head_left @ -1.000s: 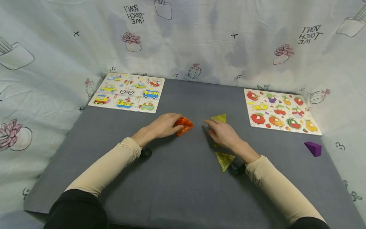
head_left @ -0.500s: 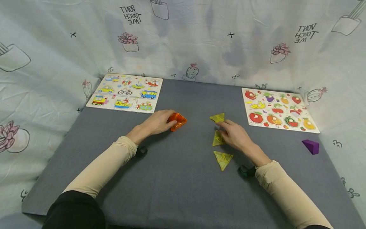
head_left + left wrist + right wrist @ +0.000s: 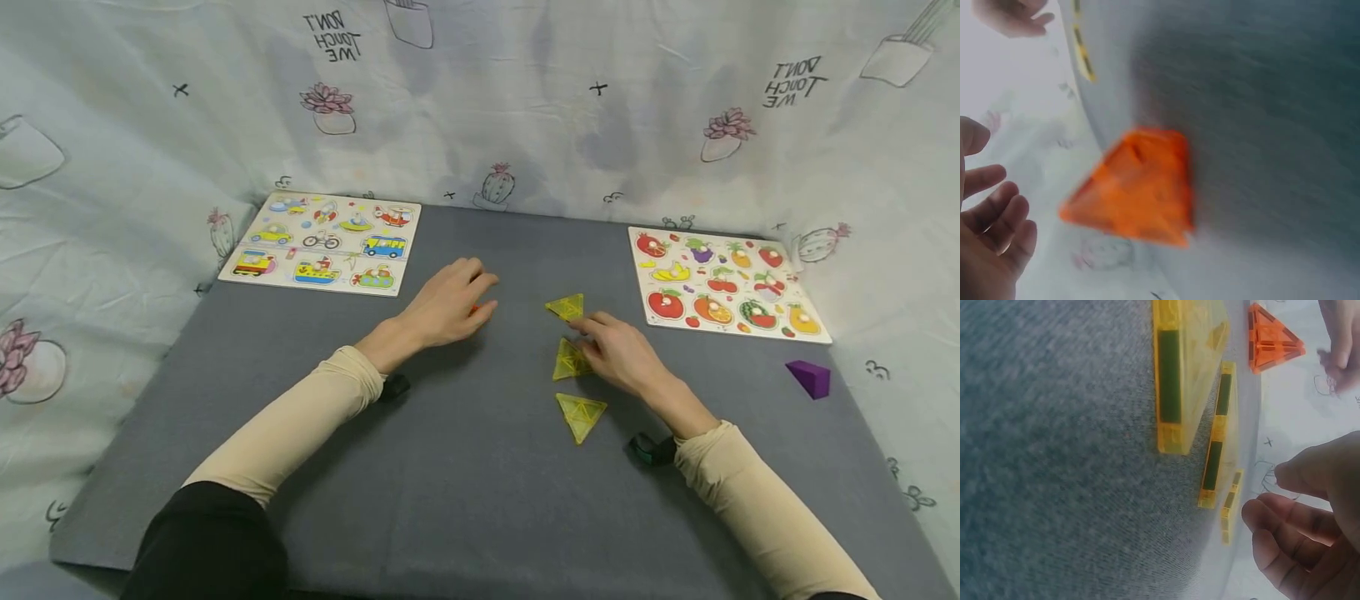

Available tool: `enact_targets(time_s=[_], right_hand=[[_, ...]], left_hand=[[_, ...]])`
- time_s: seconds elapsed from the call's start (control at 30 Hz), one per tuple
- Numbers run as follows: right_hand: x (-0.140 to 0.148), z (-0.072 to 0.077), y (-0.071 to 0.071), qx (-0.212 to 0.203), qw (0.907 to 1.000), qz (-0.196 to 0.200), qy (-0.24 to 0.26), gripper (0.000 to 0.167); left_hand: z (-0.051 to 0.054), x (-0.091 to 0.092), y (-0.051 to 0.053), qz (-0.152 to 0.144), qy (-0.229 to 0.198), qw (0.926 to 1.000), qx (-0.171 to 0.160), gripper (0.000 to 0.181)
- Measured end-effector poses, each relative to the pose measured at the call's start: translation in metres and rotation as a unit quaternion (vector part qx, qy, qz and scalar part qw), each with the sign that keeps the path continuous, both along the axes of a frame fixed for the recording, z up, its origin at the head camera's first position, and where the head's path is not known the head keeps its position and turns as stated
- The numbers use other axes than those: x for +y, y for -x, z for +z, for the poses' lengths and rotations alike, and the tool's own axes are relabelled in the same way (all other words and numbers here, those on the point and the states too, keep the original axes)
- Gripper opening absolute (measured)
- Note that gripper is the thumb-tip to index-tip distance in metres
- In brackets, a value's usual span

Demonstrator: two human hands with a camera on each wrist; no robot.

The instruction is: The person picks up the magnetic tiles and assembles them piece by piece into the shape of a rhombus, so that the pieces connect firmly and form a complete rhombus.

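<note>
An orange pyramid of translucent magnetic tiles (image 3: 1141,187) stands on the grey table, apart from the fingers in the left wrist view. My left hand (image 3: 448,307) hovers over it with relaxed fingers, hiding most of it in the head view. Three yellow triangular magnetic tiles lie flat in a column right of centre: a far tile (image 3: 566,307), a middle tile (image 3: 570,360) and a near tile (image 3: 581,415). Beside the far and middle ones is my right hand (image 3: 618,354), loosely bent and holding nothing; whether its fingertips touch a tile I cannot tell.
A vehicle puzzle board (image 3: 322,243) lies at the back left, a fruit puzzle board (image 3: 727,283) at the back right. Near the right edge sits a purple wedge block (image 3: 810,379). A patterned curtain (image 3: 555,108) hangs behind the table (image 3: 450,492).
My left hand shifted the orange pyramid slightly left, let go and rose over it. My right hand drew back to the right, uncovering the yellow tiles, then stayed nearly still.
</note>
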State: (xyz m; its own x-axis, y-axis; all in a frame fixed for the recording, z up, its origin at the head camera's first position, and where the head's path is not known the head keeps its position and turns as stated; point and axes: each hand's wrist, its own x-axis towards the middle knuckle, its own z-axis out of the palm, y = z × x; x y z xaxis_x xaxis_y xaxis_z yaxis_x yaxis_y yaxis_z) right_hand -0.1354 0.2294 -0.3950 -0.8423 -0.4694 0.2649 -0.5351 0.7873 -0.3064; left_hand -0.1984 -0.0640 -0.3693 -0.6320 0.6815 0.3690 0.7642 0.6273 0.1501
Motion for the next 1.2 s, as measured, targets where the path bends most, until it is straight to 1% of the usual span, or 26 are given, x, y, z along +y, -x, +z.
enact_targets(time_s=[0.07,0.13,0.2,0.23,0.3,0.37,0.43,0.5,0.6,0.7,0.77,0.87,0.93,1.1,1.2], right_hand=[[-0.001,0.001,-0.001,0.000,1.0000,0.000,-0.004,0.027],[-0.002,0.002,-0.002,0.001,0.9999,0.003,-0.010,0.026],[-0.004,0.002,-0.003,0.002,0.9998,0.012,-0.017,0.026],[-0.005,0.001,-0.003,0.006,0.9996,0.019,-0.019,0.027],[-0.007,0.000,-0.004,0.014,0.9989,0.041,-0.018,0.026],[-0.007,-0.003,-0.004,0.026,0.9971,0.071,-0.014,0.025],[-0.008,-0.005,-0.004,0.041,0.9944,0.097,-0.010,0.022],[-0.007,-0.008,-0.005,0.052,0.9918,0.117,-0.008,0.020],[-0.007,-0.010,-0.008,0.055,0.9905,0.125,-0.013,0.017],[-0.006,-0.011,-0.010,0.045,0.9915,0.121,-0.018,0.018],[-0.006,-0.011,-0.011,0.043,0.9918,0.119,-0.021,0.019],[-0.005,-0.012,-0.011,0.046,0.9919,0.116,-0.024,0.018],[-0.004,-0.012,-0.010,0.051,0.9918,0.114,-0.028,0.016],[-0.002,-0.012,-0.010,0.052,0.9928,0.104,-0.031,0.011],[0.000,-0.014,-0.010,0.051,0.9932,0.101,-0.027,0.007]], left_hand=[[0.002,0.011,0.001,-0.014,0.015,0.9998,0.003,0.030],[0.003,0.022,0.001,-0.020,0.040,0.9990,-0.004,0.029],[0.002,0.033,0.002,-0.021,0.077,0.9967,-0.018,0.031],[0.002,0.039,0.002,-0.021,0.101,0.9943,-0.027,0.032],[-0.001,0.051,0.001,-0.021,0.147,0.9877,-0.047,0.036],[-0.004,0.063,0.001,-0.023,0.189,0.9794,-0.068,0.040],[-0.008,0.074,0.000,-0.027,0.220,0.9714,-0.085,0.043],[-0.013,0.083,0.000,-0.029,0.243,0.9645,-0.099,0.045],[-0.018,0.093,-0.001,-0.031,0.274,0.9539,-0.119,0.048],[-0.021,0.101,-0.002,-0.036,0.298,0.9431,-0.143,0.051],[-0.022,0.104,-0.002,-0.037,0.311,0.9374,-0.152,0.052],[-0.022,0.107,-0.003,-0.032,0.319,0.9345,-0.154,0.051],[-0.022,0.109,-0.003,-0.028,0.320,0.9364,-0.143,0.050],[-0.023,0.111,-0.002,-0.027,0.309,0.9443,-0.110,0.042],[-0.024,0.112,-0.002,-0.026,0.302,0.9460,-0.114,0.039]])
